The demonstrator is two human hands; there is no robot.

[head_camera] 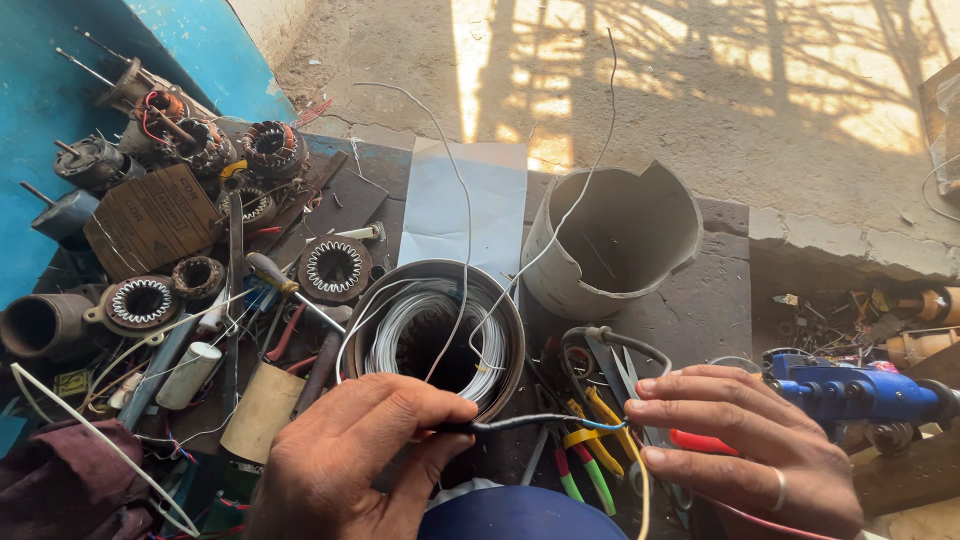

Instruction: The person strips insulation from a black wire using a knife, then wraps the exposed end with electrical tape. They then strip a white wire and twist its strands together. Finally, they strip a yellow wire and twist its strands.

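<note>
Two hands on thin black sleeved wire (520, 421): left hand (350, 455) grip pinching one end, right hand (745, 440) fingertips pinching other; round wound stator (435, 335) behind

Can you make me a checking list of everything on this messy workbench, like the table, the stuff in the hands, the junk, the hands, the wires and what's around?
Surface: dark workbench, crowded, with a pale sheet lying on it.
Job's things: round motor stator with pale wire coils inside; thin black sleeved wire stretched between both hands.
Clutter: small stators, a screwdriver, a white capacitor, scissors, a broken grey pot, a blue power tool.
Hands: left hand pinches the wire; right hand, wearing a ring, holds its other end.
Cables: white leads rise from the stator.
Surroundings: blue wall, sunlit dirt ground.
</note>
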